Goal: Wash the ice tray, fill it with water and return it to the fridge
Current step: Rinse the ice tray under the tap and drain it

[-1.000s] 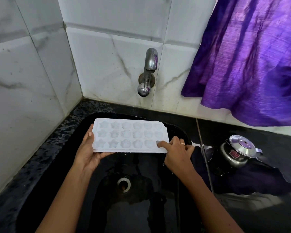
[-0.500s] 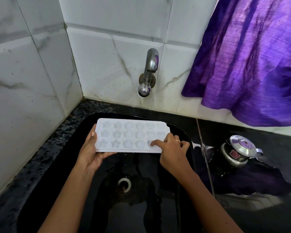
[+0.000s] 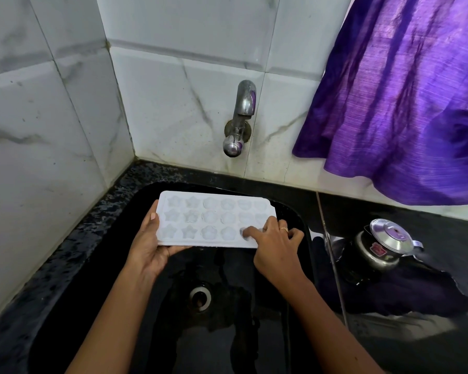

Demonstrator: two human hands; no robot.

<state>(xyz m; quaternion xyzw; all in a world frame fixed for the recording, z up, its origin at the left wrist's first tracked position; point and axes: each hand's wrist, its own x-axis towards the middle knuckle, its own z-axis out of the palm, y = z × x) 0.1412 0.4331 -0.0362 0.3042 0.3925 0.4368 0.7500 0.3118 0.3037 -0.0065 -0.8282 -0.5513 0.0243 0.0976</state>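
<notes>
Firmly, my left hand (image 3: 149, 252) grips the ice tray (image 3: 214, 211) — my right hand (image 3: 277, 248), forefinger (image 3: 250, 232) straight, should rub every mould's corners.

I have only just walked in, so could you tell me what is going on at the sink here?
A person is holding a white plastic ice tray with star and flower moulds over the black sink. The left hand grips the tray's left end, while the right hand presses its forefinger into a mould in the near row, apparently rubbing it clean. No water shows at the chrome wall tap.
</notes>
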